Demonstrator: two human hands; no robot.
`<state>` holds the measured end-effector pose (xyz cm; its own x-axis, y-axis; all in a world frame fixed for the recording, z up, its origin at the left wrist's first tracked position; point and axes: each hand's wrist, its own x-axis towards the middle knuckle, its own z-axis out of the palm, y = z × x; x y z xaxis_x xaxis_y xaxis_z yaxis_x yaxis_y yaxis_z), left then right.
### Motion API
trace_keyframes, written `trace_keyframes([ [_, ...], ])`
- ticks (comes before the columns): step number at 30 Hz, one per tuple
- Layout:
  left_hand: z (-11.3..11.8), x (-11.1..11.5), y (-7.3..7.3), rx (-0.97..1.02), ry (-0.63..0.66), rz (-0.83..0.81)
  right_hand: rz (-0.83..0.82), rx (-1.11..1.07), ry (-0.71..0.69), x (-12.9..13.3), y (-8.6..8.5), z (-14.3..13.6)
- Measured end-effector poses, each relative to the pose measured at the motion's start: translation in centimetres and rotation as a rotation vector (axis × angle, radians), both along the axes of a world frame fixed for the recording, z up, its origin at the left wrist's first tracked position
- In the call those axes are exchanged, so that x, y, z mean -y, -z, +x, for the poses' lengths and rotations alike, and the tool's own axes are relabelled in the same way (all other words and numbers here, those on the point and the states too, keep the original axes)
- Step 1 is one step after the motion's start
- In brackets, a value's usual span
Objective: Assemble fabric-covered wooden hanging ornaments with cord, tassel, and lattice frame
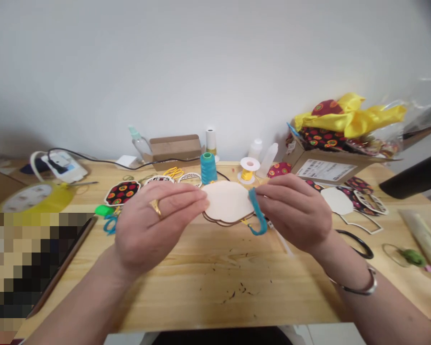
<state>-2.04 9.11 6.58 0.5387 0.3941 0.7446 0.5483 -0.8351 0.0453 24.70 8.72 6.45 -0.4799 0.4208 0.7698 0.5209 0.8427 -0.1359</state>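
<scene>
One pale scallop-edged plaque [229, 200] up in the air over the table [187, 297], between both hands. Left hand [154, 232] pinches its left edge, thumb hidden; right hand [296, 213] pinches one blue tassel [259, 215] at the right edge (can't tell if those fingertips also grip the plaque). Edge looks doubled, so probably two layers; they could slide apart if the left pinch slackens. Tassel could drop or go crooked if the right fingertips ease off. Behind: three spools, namely teal spool [209, 168], yellow spool [249, 176], white-topped spool [210, 140]; three bottles, namely spray bottle [141, 147], white bottle [255, 149], nozzle bottle [269, 162]. One small box [175, 147], one big box [323, 168]. Dark scraps [241, 289], too many and tiny to count.
</scene>
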Motion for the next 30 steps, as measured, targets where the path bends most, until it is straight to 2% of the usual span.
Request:
trace_keyframes([
  [2,-0.5,0.1,1.0,-0.045,0.012,0.073,0.119,0.154,0.025,0.3,0.5,0.0],
  [4,-0.8,0.3,3.2,-0.148,0.057,0.081,0.162,0.289,0.011,0.7,2.2,-0.2],
  [7,-0.9,0.7,6.4,-0.231,0.039,0.082,0.147,0.441,-0.033,1.4,5.4,-0.6],
  [9,-0.8,1.1,7.5,-0.236,0.045,0.065,0.124,0.515,-0.048,1.8,6.8,-0.8],
  [13,-0.4,1.7,7.8,-0.205,0.118,0.053,0.115,0.608,-0.062,2.2,7.4,-1.0],
  [18,-0.1,2.2,7.9,-0.281,0.162,0.089,0.124,0.64,-0.073,2.3,7.3,-1.3],
  [30,0.4,3.0,7.9,-0.345,0.155,0.059,0.04,0.731,-0.069,3.2,6.7,-1.8],
])
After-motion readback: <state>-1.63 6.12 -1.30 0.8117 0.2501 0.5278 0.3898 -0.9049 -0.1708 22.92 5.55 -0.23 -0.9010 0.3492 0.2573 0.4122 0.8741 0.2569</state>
